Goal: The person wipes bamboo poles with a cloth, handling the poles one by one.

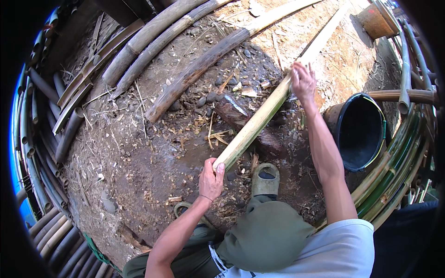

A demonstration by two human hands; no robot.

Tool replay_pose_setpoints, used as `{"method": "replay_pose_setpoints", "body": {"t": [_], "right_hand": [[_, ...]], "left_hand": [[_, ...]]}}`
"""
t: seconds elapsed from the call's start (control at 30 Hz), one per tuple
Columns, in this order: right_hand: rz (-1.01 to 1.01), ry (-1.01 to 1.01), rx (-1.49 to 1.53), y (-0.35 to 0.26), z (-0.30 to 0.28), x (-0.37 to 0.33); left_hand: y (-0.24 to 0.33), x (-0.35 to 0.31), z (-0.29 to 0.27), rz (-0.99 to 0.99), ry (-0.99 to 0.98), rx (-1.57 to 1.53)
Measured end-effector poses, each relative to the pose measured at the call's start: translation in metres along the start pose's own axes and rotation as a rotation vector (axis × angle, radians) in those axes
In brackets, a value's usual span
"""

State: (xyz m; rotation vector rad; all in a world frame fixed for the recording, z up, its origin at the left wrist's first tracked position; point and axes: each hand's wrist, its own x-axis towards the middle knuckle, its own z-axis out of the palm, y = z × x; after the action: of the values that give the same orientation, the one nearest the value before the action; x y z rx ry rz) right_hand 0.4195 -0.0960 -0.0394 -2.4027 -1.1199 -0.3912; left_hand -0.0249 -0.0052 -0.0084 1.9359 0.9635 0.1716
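Observation:
A long split bamboo pole [259,121], pale on top with a green lower edge, slants from in front of my knees up to the far right. My left hand [211,180] is closed round its near end, the thumb lying along the top. Farther up the pole, my right hand [304,86] grips it with curled fingers; the palm side is hidden. Below the pole, a dark wet wooden block [232,111] lies on the ground, partly covered by it.
A black bucket [359,132] lies tilted at the right, beside green bamboo poles [387,178]. Thick weathered poles [197,69] lie across the far ground, among stones and shavings. Stacked bamboo [39,153] lines the left. A brownish container [374,21] stands far right.

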Motion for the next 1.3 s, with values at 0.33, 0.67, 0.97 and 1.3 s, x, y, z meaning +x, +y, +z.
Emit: {"method": "replay_pose_setpoints", "body": {"t": [0.33,0.67,0.97,1.3], "right_hand": [[-0.133,-0.225,0.358,-0.259,-0.045,-0.165],[0.067,-0.039,0.113,-0.024,0.014,-0.005],[0.07,-0.007,0.178,-0.058,0.013,-0.009],[-0.229,-0.24,0.409,-0.246,-0.051,-0.179]], "left_hand": [[-0.034,0.033,-0.026,-1.116,-0.819,-1.052],[-0.015,-0.013,-0.01,-0.196,-0.118,-0.021],[-0.012,0.021,-0.019,-0.807,-0.561,-0.682],[-0.017,0.012,-0.012,-0.924,-0.408,-0.831]]}}
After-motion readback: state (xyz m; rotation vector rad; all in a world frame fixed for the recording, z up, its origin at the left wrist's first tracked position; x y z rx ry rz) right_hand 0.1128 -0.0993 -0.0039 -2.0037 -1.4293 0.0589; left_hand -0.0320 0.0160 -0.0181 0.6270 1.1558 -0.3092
